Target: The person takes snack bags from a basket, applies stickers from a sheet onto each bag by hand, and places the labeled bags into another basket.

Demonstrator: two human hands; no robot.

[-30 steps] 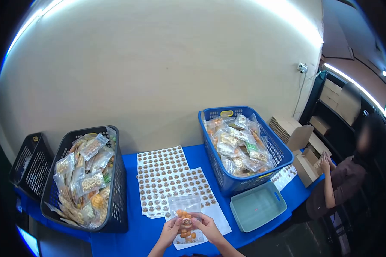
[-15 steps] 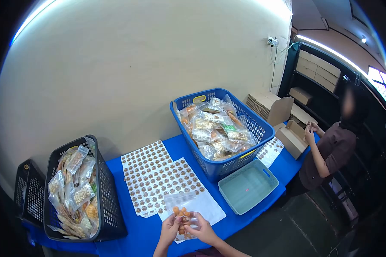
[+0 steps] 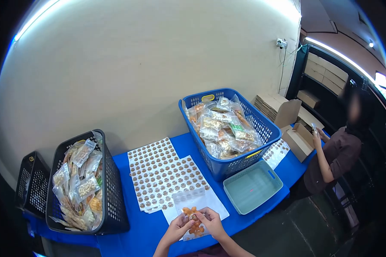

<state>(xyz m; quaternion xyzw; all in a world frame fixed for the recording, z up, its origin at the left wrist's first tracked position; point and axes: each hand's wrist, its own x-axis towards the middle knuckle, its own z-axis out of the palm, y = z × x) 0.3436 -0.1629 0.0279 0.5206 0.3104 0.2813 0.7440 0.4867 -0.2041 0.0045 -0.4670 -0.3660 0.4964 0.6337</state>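
A clear plastic snack bag (image 3: 189, 196) with round orange snacks in its lower part is held low over the front of the table. My left hand (image 3: 176, 229) grips the bag's left side, thumb on its front. On the other side, my right hand (image 3: 212, 222) has its fingers round the bag and its thumb on a round brown sticker (image 3: 194, 217) on the bag's face. Behind and below the bag lie sheets of round stickers (image 3: 158, 175) and a mostly white sheet (image 3: 217, 205).
A dark basket (image 3: 116, 192) of bagged snacks stands left, a smaller dark basket (image 3: 37, 188) beside it. A blue basket (image 3: 227, 167) of snack bags and a green tray (image 3: 253, 188) are right. Near cardboard boxes (image 3: 298, 139), a person (image 3: 334, 158) holds something small.
The whole view has shifted slightly, moving the scene rightward. My thumbs have moved on the bag, and the sticker shows more fully. The other person's hands now hold a thin item upright.
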